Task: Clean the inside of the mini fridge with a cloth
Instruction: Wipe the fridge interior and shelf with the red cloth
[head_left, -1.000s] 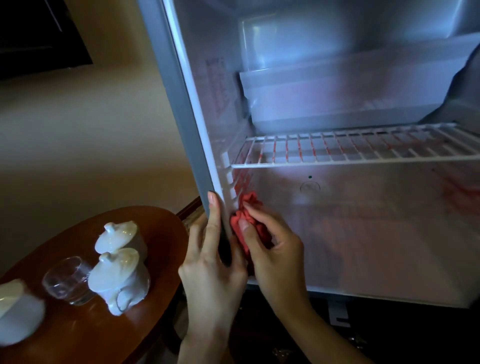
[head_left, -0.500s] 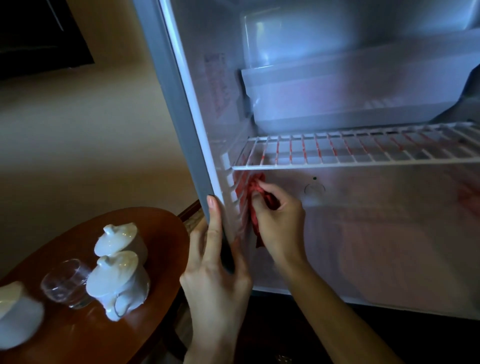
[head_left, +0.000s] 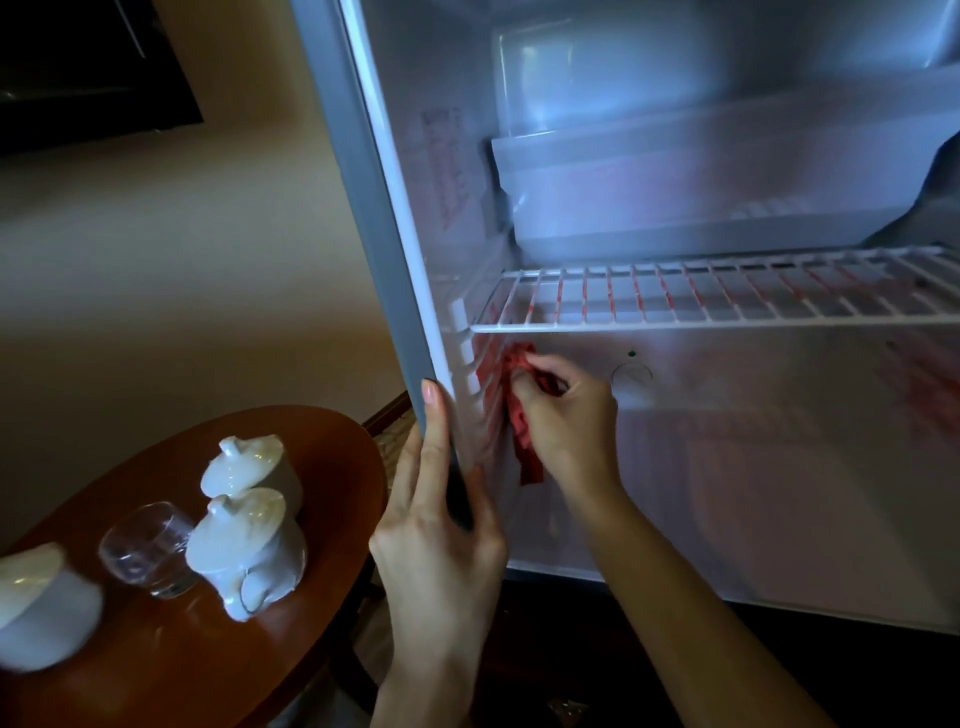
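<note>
The mini fridge (head_left: 395, 218) stands open, its white inside lit. My right hand (head_left: 566, 421) grips a red cloth (head_left: 519, 426) and holds it against the left inner wall, just under the white wire shelf (head_left: 727, 299). My left hand (head_left: 441, 519) holds the fridge's left front edge, fingers stretched up along the outside and thumb wrapped round to the inner side. Part of the cloth hangs below my right hand.
A clear plastic tray (head_left: 701, 171) sits above the wire shelf. Left of the fridge a round wooden table (head_left: 311, 457) carries two white lidded cups (head_left: 249, 551), a glass tumbler (head_left: 145, 551) and another white piece (head_left: 41, 608) at the frame's edge. A round dial (head_left: 631, 375) is on the fridge's back wall.
My right hand has moved the cloth up the left inner wall, from near the fridge floor to just under the wire shelf. My left hand has stayed on the front edge.
</note>
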